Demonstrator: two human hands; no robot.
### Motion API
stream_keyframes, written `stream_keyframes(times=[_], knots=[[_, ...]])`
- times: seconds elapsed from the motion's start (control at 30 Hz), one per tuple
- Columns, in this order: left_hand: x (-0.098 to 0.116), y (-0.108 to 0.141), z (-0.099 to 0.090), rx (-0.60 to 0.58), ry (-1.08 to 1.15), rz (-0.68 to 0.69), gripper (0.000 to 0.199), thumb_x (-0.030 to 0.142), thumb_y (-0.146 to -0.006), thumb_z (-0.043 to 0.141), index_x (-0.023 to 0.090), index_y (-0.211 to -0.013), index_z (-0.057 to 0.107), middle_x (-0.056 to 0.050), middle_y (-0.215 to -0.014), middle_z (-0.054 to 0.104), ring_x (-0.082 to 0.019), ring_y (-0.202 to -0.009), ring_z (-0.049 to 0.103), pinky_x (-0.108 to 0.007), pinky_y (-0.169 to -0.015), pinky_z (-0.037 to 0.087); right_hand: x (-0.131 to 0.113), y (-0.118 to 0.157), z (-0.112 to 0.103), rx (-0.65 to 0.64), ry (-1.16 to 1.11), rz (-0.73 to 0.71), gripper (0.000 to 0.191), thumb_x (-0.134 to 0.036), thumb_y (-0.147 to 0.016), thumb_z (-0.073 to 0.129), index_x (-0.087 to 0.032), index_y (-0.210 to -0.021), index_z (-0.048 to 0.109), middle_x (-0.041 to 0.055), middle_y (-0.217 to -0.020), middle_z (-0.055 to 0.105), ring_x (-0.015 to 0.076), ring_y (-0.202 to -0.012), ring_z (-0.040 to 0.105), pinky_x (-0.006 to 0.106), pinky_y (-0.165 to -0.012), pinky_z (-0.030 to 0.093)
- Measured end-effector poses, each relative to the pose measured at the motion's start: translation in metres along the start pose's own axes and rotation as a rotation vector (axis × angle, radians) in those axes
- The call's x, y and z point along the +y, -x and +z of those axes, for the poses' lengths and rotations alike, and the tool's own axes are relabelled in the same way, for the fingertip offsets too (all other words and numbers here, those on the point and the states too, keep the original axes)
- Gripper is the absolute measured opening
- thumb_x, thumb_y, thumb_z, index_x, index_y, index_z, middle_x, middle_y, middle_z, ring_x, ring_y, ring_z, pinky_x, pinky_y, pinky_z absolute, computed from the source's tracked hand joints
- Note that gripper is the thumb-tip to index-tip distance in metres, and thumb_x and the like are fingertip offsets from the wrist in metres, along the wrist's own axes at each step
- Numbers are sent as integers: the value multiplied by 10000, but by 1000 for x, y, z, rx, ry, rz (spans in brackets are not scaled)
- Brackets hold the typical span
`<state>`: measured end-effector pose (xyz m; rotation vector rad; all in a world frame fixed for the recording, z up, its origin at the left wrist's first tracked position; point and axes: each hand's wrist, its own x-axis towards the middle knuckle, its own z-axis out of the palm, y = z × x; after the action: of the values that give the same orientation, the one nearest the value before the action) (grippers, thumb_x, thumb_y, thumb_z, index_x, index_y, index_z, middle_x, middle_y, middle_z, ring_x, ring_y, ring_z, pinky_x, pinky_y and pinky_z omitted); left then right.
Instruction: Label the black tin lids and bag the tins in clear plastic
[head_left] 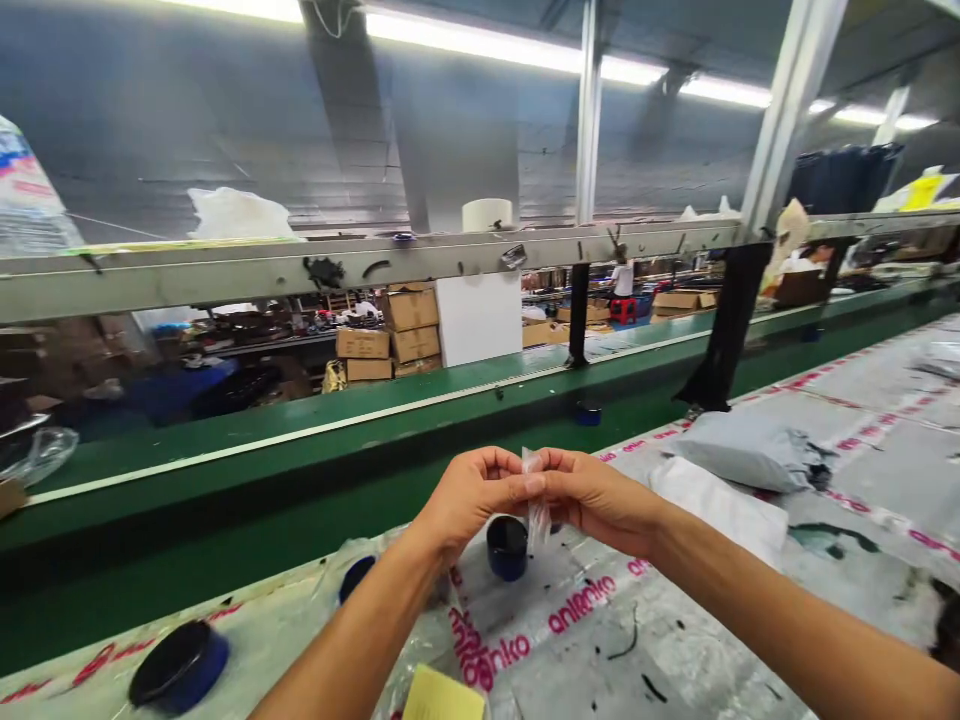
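Observation:
A clear plastic bag (538, 522), narrow and crumpled, hangs between my two hands over the worktable. My left hand (480, 492) pinches its upper part between thumb and fingers. From the other side my right hand (589, 492) grips the same bag, fingertips meeting those of the left. Just below and behind the hands stands a dark blue round piece (508, 548) with a black top. A similar blue piece (356, 578) is partly hidden by my left forearm, and a larger-looking one (178, 666) lies at the lower left.
Beyond the table runs a green conveyor belt (262, 520) with a small blue piece (588, 414) on it. Grey and white plastic packages (742, 450) lie to the right. A yellow paper pad (444, 696) sits at the front. A metal rail (420, 258) crosses above the belt.

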<state>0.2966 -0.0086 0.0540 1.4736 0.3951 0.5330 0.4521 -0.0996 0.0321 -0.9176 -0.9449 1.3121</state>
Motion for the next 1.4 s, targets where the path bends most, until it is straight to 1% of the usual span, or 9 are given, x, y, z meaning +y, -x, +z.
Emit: stream_keyframes(times=[0.27, 0.47, 0.7, 0.8, 0.9, 0.97, 1.07, 1.2, 1.4], knots=[[6, 24, -38, 41, -10, 30, 402, 444, -704, 832, 139, -784, 582, -7, -715, 630, -122, -656, 609, -271, -683, 512, 14, -26, 25, -93, -79, 20, 376, -353, -702, 918, -139, -877, 662, 18, -799, 657, 123, -692, 606, 247, -659, 529], [-1, 31, -41, 215, -125, 50, 334, 417, -731, 744, 152, -763, 542, -27, -712, 647, -138, -650, 620, -293, -671, 538, 21, -33, 24, -63, -32, -11, 347, -346, -711, 908, -138, -835, 659, 17, -813, 653, 125, -705, 606, 247, -641, 535], [-9, 26, -45, 419, -386, 105, 187, 304, -747, 612, 199, -782, 461, 11, -682, 609, -166, -669, 646, -282, -620, 539, 23, -37, 22, 99, 80, -83, 367, -406, -706, 861, -161, -810, 609, -6, -741, 600, 134, -671, 555, 270, -608, 528], [-12, 28, -46, 457, -597, 155, 109, 214, -781, 541, 216, -806, 434, 33, -703, 581, -138, -617, 585, -248, -572, 474, 25, -41, 17, 302, 325, -200, 279, -373, -757, 764, -183, -829, 573, -10, -723, 592, 155, -673, 566, 269, -587, 495], [-11, 33, -46, 463, -886, 238, 108, 108, -805, 500, 214, -799, 482, 32, -755, 566, -138, -679, 544, -265, -643, 429, 28, -41, 9, 447, 803, -432, 112, -271, -842, 623, -203, -832, 535, -21, -702, 585, 154, -639, 553, 273, -594, 439], [-11, 36, -43, 448, -1095, 277, 195, 47, -823, 479, 220, -840, 568, 11, -854, 592, -162, -796, 554, -290, -718, 420, 31, -37, 5, 391, 1180, -613, 44, -180, -895, 522, -200, -872, 554, 8, -789, 620, 158, -672, 566, 279, -616, 411], [-12, 37, -37, 443, -1366, 255, 266, 45, -886, 470, 233, -935, 652, -38, -1018, 616, -212, -950, 563, -312, -750, 431, 37, -28, 6, 276, 1659, -793, 202, -78, -910, 455, -201, -964, 606, 52, -920, 621, 183, -746, 581, 279, -578, 357], [-14, 28, -28, 480, -1587, 166, 239, 88, -942, 457, 179, -1042, 654, -91, -1101, 624, -245, -998, 584, -321, -735, 467, 46, -22, 18, 286, 1953, -811, 250, -34, -862, 541, -217, -1005, 633, 39, -859, 581, 207, -758, 558, 293, -544, 320], [-14, 20, -20, 451, -1627, 133, 164, 188, -984, 476, 173, -998, 639, -89, -1036, 675, -264, -991, 642, -328, -760, 467, 46, -32, 13, 255, 2003, -693, 203, -7, -860, 594, -201, -887, 651, 41, -853, 640, 217, -784, 573, 348, -707, 361]])
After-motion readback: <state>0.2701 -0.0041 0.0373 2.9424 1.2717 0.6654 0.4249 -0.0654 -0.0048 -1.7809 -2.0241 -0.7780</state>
